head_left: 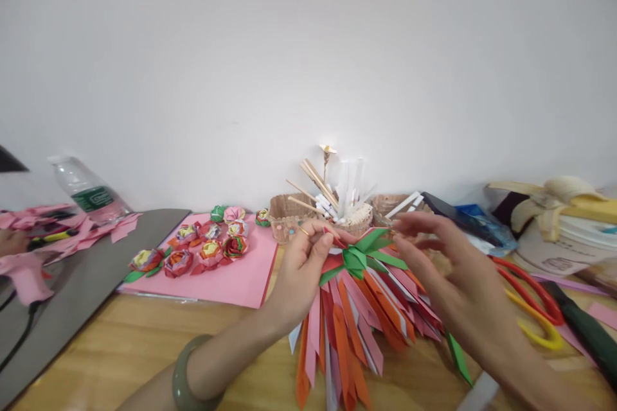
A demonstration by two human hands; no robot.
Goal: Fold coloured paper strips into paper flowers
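Observation:
A folded paper piece (355,258) with green leaf-like points and some red and pink is held up at the centre. My left hand (304,266), with a ring and a green bangle, pinches its upper left edge between thumb and finger. My right hand (450,270) is just to the right of the green points, fingers apart and slightly blurred, with nothing seen in it. Below the piece, many folded paper strips (342,347) in orange, pink, red and white fan out on the wooden table (231,340).
Finished paper flowers (209,252) lie on a pink sheet (250,282). Baskets (289,213) with sticks stand by the wall. Red-handled scissors (535,292) and a banana peel (554,205) are right. A glue gun (29,279), bottle (94,196) and another person's hand (12,243) are left.

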